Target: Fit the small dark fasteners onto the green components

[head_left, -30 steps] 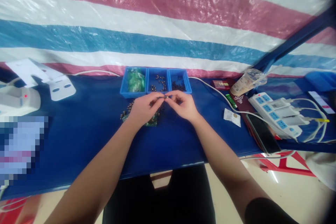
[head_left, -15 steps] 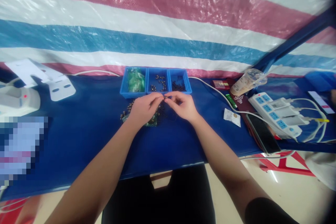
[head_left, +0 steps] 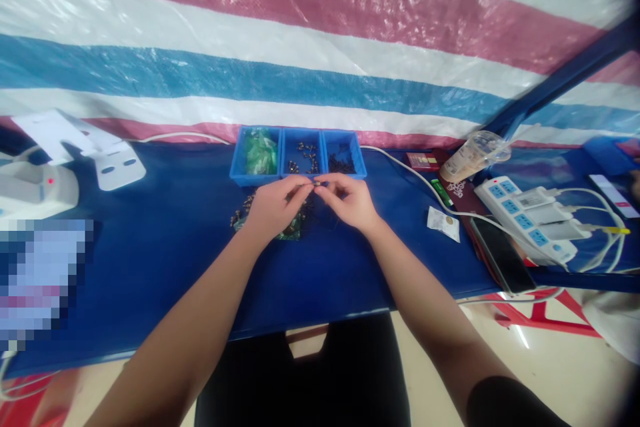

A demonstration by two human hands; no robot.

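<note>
Between their fingertips, my left hand [head_left: 274, 205] and my right hand [head_left: 351, 200] pinch one small brass-coloured and dark part [head_left: 317, 184], too small to name. Both hands are closed on it, just in front of a blue three-compartment bin [head_left: 245, 180]. Green plastic wrapping [head_left: 261, 152] fills its left compartment. Small brass-coloured pieces [head_left: 307, 159] lie in the middle one, and small black pieces [head_left: 341, 161] in the right one. Partly hidden under my left hand is a pile of similar small metal parts [head_left: 240, 213] on a green bag [head_left: 290, 232].
To the right are a plastic drink cup [head_left: 470, 157], a white power strip [head_left: 523, 220] with plugs and cables, a dark phone [head_left: 501, 253] and a small white packet [head_left: 443, 224]. At left stand a white bracket [head_left: 115, 167] and a white device [head_left: 40, 190]. A striped sheet [head_left: 300, 40] hangs behind.
My hands stay almost in place, fingertips still together. Slightly more of the brass-coloured part shows between them. The whole view has shifted very slightly.
</note>
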